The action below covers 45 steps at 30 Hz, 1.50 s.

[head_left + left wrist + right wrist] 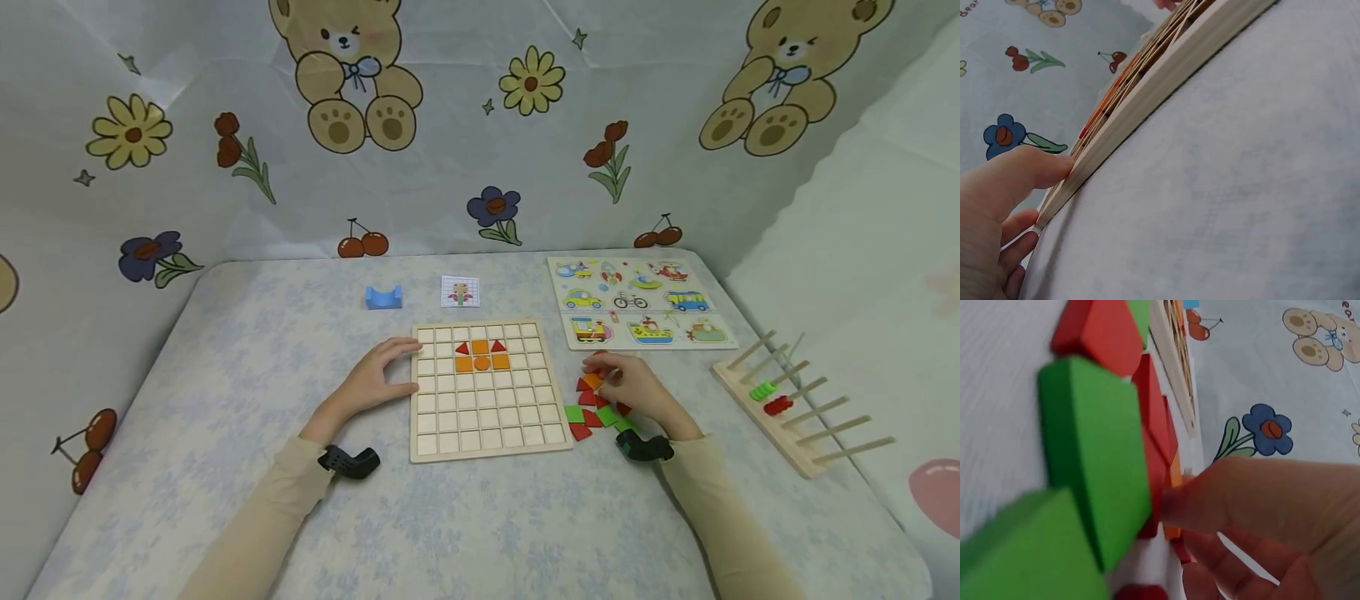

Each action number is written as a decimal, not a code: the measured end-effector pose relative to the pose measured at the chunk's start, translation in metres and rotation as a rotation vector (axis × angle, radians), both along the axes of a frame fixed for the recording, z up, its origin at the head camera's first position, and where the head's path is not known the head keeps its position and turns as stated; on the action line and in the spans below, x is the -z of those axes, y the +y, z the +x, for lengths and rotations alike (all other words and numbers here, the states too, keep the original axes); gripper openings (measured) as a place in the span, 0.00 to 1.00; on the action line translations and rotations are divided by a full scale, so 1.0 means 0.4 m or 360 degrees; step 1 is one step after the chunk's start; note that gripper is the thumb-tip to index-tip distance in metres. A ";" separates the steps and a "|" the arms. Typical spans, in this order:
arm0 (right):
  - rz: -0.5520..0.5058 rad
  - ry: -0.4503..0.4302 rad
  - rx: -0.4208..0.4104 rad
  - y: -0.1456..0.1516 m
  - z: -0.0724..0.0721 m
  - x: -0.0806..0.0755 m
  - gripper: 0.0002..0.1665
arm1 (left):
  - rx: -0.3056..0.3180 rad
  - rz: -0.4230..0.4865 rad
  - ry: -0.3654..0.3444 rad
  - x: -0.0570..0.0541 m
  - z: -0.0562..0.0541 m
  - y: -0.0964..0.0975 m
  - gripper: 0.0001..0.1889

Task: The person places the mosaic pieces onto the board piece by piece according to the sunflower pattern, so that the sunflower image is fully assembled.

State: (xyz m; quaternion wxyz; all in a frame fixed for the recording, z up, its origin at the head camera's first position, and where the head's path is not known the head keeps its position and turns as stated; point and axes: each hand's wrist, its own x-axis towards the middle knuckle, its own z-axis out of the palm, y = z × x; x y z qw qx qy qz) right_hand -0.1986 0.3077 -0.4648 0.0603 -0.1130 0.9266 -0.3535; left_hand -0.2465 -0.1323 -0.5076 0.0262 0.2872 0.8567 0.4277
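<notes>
A wooden grid board lies on the table, with orange squares, an orange circle and two red triangles in its upper cells. My left hand rests at the board's left edge, thumb and fingers spread apart and reaching the frame. To the right of the board, my right hand is down among loose red, green and orange pieces. There its thumb meets a red piece beside an orange piece; I cannot tell whether it pinches one. A green piece lies nearest that wrist camera.
Behind the board are a small pattern card and a blue holder. A vehicle picture puzzle lies at the back right. A wooden peg rack with green and red beads stands right of my right hand.
</notes>
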 end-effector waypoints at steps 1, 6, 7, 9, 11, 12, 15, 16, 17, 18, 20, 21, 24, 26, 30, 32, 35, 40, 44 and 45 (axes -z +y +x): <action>0.0006 -0.0006 -0.0012 0.001 0.001 -0.001 0.24 | -0.0001 0.0001 0.0002 -0.001 0.001 -0.001 0.34; 0.0018 0.0008 -0.0023 0.007 0.002 -0.006 0.25 | -0.0006 0.0004 0.0017 -0.004 0.002 -0.006 0.34; 0.0014 0.0009 -0.0015 0.007 0.002 -0.007 0.25 | -0.0006 0.0005 0.0017 -0.004 0.002 -0.007 0.34; 0.0014 0.0033 -0.0006 0.003 0.000 -0.008 0.25 | -0.0010 -0.0002 0.0017 -0.004 0.002 -0.009 0.34; -0.0031 0.0046 0.0015 -0.010 -0.002 -0.012 0.25 | -0.0012 -0.0006 0.0014 -0.005 0.002 -0.009 0.34; -0.0058 0.0054 0.0021 -0.022 -0.002 -0.016 0.25 | -0.0012 -0.0003 0.0008 -0.005 0.002 -0.007 0.34; -0.0140 0.0094 -0.0011 -0.072 -0.003 -0.022 0.25 | -0.0009 -0.0009 0.0001 -0.004 0.001 -0.003 0.34; -0.0169 0.0092 -0.0034 -0.095 -0.003 -0.023 0.25 | -0.0009 -0.0008 -0.0003 -0.004 0.000 -0.003 0.34; -0.0184 0.0097 -0.0062 -0.120 -0.002 -0.025 0.25 | -0.0009 -0.0009 -0.0006 -0.004 0.000 -0.003 0.34; -0.0191 0.0101 -0.0097 -0.145 -0.004 -0.026 0.25 | -0.0008 -0.0011 -0.0006 -0.003 -0.001 -0.003 0.34; -0.0207 0.0107 -0.0167 -0.197 -0.009 -0.026 0.25 | -0.0011 -0.0012 -0.0007 -0.003 -0.002 -0.004 0.34; -0.0223 0.0101 -0.0198 -0.222 -0.011 -0.027 0.25 | -0.0012 -0.0009 -0.0011 -0.004 -0.001 -0.004 0.34; -0.0244 0.0112 -0.0265 -0.287 -0.020 -0.029 0.24 | -0.0004 0.0006 -0.0026 -0.007 0.001 -0.002 0.34; -0.0259 0.0111 -0.0271 -0.322 -0.024 -0.028 0.23 | -0.0003 0.0006 -0.0029 -0.008 0.002 -0.002 0.34; -0.0262 0.0095 -0.0243 -0.370 -0.030 -0.018 0.21 | -0.0010 -0.0007 -0.0017 -0.008 0.004 -0.003 0.34; -0.0281 0.0078 -0.0237 -0.380 -0.029 -0.010 0.20 | -0.0011 -0.0016 -0.0010 -0.007 0.004 -0.002 0.34; -0.0339 0.0067 -0.0251 -0.388 -0.027 -0.001 0.21 | -0.0013 -0.0030 0.0012 -0.006 0.002 -0.002 0.34; -0.0370 0.0123 -0.0294 -0.385 -0.025 0.006 0.19 | -0.0017 -0.0028 0.0034 -0.006 -0.002 -0.003 0.34; -0.0355 0.0149 -0.0261 -0.362 -0.021 0.001 0.18 | -0.0016 -0.0027 0.0018 -0.004 -0.003 -0.003 0.33; -0.0354 0.0152 -0.0246 -0.351 -0.018 -0.002 0.18 | -0.0018 -0.0028 0.0017 -0.004 -0.004 -0.003 0.33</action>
